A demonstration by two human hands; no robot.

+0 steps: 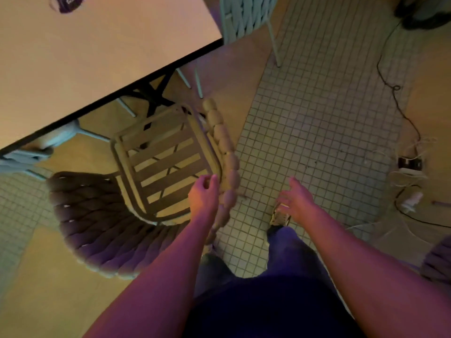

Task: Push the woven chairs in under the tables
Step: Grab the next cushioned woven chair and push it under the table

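A woven chair (168, 164) with a slatted beige seat stands by the table (97, 57), its front edge just under the tabletop's rim. Its braided backrest curves from a dark section (97, 223) at lower left to a beige section (227, 147) on the right. My left hand (205, 193) is at the beige backrest, fingers curled against its inner side. My right hand (296, 201) hovers over the tiled floor to the right of the chair, fingers spread, holding nothing.
A pale woven chair (244, 18) stands past the table's corner. Another pale chair (26, 157) is tucked at the left under the table. Cables and a power strip (410, 164) lie on the floor at the right. A dark woven object (439, 259) shows at the right edge.
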